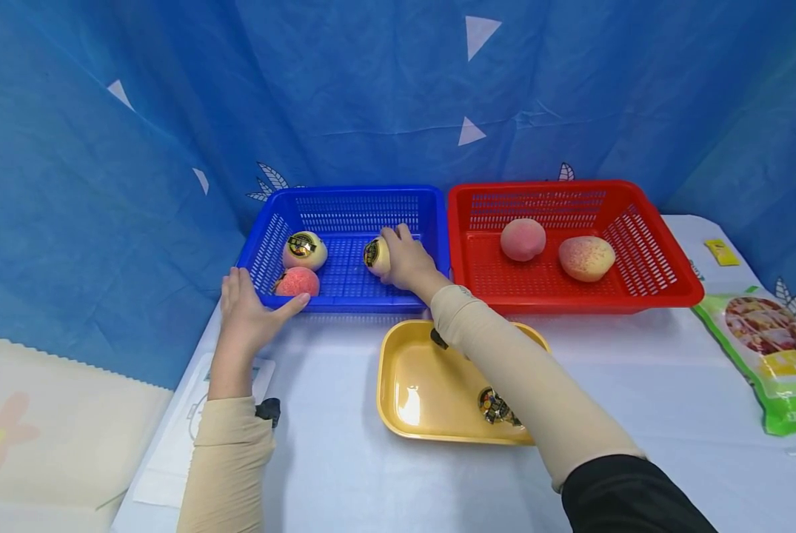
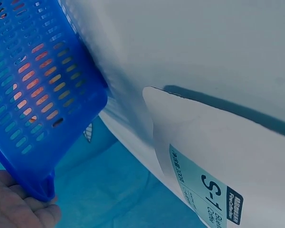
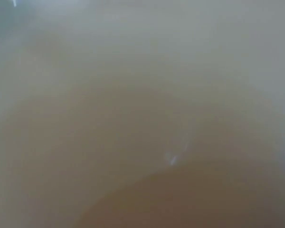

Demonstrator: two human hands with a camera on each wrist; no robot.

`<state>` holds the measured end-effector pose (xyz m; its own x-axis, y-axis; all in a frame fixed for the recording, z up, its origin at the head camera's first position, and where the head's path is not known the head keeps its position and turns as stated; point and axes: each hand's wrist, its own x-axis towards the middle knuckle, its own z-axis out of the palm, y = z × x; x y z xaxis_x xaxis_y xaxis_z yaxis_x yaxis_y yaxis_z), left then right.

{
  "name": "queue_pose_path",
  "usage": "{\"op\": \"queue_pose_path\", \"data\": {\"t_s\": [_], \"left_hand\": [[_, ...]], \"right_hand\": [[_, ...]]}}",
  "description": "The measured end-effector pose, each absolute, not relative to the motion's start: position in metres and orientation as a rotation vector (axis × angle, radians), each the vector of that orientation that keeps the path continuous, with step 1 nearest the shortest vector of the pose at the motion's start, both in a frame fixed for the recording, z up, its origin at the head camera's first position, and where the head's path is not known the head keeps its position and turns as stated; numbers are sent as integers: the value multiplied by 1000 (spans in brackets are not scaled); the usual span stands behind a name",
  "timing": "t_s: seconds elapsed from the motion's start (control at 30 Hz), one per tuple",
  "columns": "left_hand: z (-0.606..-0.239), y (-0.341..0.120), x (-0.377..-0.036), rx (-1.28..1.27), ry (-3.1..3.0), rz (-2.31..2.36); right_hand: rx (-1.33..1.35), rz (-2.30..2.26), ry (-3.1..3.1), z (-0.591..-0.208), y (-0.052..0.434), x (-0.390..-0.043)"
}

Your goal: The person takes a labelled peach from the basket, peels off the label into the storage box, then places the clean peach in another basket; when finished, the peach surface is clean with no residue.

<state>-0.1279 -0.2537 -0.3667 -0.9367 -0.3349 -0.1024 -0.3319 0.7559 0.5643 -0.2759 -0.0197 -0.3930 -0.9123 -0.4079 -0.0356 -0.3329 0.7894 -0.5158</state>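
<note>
In the head view, my right hand grips a pale peach with a black-and-gold label, low inside the blue basket. To its left in the basket are another labelled pale peach and a pinkish-red peach. My left hand touches the basket's front left corner, fingers along the outside and thumb stretched over the front rim. The left wrist view shows that hand's fingers against the blue rim. Only a blur fills the right wrist view.
A red basket with two peaches adjoins the blue one. In front stands a yellow tray holding labelled wrappers, partly under my right arm. A white packet lies by my left wrist. A green food bag lies far right.
</note>
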Motion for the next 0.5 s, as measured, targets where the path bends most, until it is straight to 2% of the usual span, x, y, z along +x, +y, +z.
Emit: {"op": "queue_pose_path", "data": {"t_s": [0.5], "left_hand": [[-366,-253,-129,587,-2932,-974]], "right_hand": [[-757,-1109,2773,-369,-10,-259]]}}
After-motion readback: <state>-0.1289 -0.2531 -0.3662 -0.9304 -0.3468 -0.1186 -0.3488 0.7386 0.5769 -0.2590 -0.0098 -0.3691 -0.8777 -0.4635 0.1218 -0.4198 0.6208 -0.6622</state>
